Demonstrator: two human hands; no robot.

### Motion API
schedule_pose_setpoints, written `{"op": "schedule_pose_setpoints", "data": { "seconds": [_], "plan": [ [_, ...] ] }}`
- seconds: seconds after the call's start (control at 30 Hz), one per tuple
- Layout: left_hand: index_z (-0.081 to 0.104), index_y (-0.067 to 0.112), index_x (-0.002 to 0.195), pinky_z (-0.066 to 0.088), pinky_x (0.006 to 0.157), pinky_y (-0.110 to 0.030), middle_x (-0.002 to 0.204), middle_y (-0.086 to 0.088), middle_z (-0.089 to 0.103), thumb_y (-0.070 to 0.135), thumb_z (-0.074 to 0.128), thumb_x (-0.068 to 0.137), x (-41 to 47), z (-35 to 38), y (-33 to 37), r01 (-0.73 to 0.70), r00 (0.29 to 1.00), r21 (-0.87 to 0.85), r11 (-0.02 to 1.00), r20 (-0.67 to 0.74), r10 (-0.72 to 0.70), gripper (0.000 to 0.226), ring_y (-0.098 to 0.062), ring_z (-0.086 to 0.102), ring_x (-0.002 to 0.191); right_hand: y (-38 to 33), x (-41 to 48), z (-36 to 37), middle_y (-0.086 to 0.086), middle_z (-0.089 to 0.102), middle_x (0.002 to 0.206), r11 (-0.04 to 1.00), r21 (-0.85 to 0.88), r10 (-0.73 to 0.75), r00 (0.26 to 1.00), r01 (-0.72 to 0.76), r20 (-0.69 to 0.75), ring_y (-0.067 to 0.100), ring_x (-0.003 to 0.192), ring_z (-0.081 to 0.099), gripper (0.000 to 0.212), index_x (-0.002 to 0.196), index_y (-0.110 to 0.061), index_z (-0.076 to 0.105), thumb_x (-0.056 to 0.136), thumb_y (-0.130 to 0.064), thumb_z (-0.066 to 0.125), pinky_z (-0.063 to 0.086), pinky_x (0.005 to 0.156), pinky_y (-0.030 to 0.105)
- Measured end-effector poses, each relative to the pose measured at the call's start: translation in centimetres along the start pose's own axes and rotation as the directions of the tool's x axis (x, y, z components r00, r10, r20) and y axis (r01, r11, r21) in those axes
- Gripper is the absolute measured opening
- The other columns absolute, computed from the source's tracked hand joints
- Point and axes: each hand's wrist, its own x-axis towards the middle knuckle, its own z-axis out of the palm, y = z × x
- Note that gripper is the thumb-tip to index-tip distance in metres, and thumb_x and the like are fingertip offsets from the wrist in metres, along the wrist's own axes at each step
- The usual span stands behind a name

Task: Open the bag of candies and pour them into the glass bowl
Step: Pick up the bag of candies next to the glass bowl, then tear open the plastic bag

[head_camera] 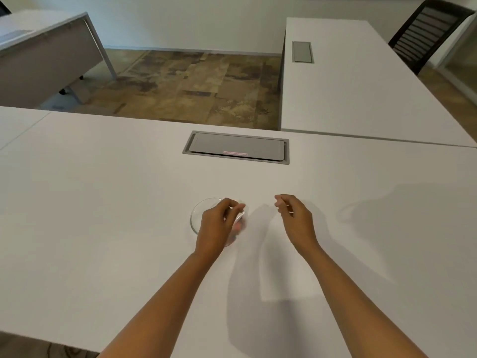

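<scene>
1. Glass bowl sits low in the frame's centre on the white table, partly under the left hand
2. Left hand pinches a blurred clear bag over the bowl; pouring seems underway; candies indistinct
3. Right hand, loosely curled, hovers beside; contents unclear

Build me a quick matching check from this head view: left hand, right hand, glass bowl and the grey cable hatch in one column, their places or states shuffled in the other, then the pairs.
Things:
1. left hand
2. right hand
3. glass bowl
4. grey cable hatch

Places or states:
A. set flush into the white table, far side
B. over the bowl, pinching something clear and blurred
C. on the table, partly hidden under a hand
D. beside the bowl, fingers curled, above bare table

Pairs: 1-B, 2-D, 3-C, 4-A
</scene>
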Motion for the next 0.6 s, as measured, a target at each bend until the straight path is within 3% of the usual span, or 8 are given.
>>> {"op": "schedule_pose_setpoints", "data": {
  "seconds": [0.07,0.17,0.3,0.43,0.5,0.6],
  "plan": [
    [0.066,0.015,0.081,0.042,0.056,-0.004,0.068,0.006,0.063,0.029,0.059,0.088,1.4,0.0,1.5,0.043,0.993,-0.088,0.995,-0.11,-0.053,0.017,-0.003,0.057,0.059,-2.5,0.4,0.7,-0.005,0.066,0.093,0.994,0.106,-0.019,0.999,0.015,0.034,0.014,0.087,0.063,0.019,0.105,-0.018,0.064,0.093,-0.027,0.051,0.05,0.072,0.013],
    [0.066,0.014,0.088,0.045,0.063,-0.011,0.077,0.004,0.065,0.028,0.057,0.09,3.1,-0.1,2.8,0.105,0.979,-0.188,0.977,-0.155,-0.135,0.017,-0.006,0.06,0.068,-5.4,0.9,1.9,-0.007,0.066,0.093,0.986,0.162,-0.051,0.995,0.036,0.088,0.009,0.083,0.065,0.015,0.102,-0.021,0.063,0.091,-0.028,0.055,0.052,0.065,0.006],
    [0.063,0.003,0.106,0.06,0.067,-0.029,0.096,-0.016,0.07,0.022,0.058,0.09,4.8,-0.3,3.5,0.206,0.963,-0.328,0.922,-0.101,-0.251,0.025,-0.027,0.069,0.082,-7.4,1.5,3.2,-0.002,0.067,0.107,0.997,0.059,-0.06,0.979,0.05,0.193,0.011,0.091,0.063,0.026,0.111,-0.019,0.063,0.087,-0.031,0.06,0.046,0.069,0.008],
    [0.064,0.0,0.109,0.061,0.076,-0.039,0.103,-0.022,0.07,0.015,0.06,0.089,6.0,-0.4,4.0,0.262,0.949,-0.352,0.899,-0.077,-0.307,0.026,-0.032,0.07,0.088,-8.1,2.0,3.8,0.005,0.069,0.114,0.994,-0.053,-0.089,0.978,0.101,0.189,0.012,0.094,0.064,0.035,0.116,-0.013,0.063,0.086,-0.031,0.063,0.048,0.076,0.014],
    [0.066,0.0,0.106,0.061,0.072,-0.033,0.1,-0.021,0.071,0.017,0.06,0.089,6.3,-0.3,4.0,0.264,0.948,-0.344,0.901,-0.078,-0.307,0.025,-0.029,0.07,0.084,-8.2,2.2,3.9,0.007,0.069,0.114,0.992,-0.081,-0.087,0.981,0.102,0.172,0.019,0.099,0.067,0.036,0.117,-0.011,0.063,0.085,-0.028,0.064,0.05,0.083,0.023],
    [0.068,0.001,0.099,0.058,0.059,-0.018,0.086,-0.017,0.072,0.025,0.055,0.092,6.4,-0.3,4.2,0.281,0.947,-0.342,0.897,-0.053,-0.317,0.028,-0.022,0.07,0.071,-8.2,2.7,3.9,0.012,0.071,0.111,0.984,-0.145,-0.086,0.986,0.107,0.144,0.024,0.101,0.067,0.028,0.115,-0.008,0.065,0.088,-0.016,0.06,0.05,0.089,0.025]
  ]
}}
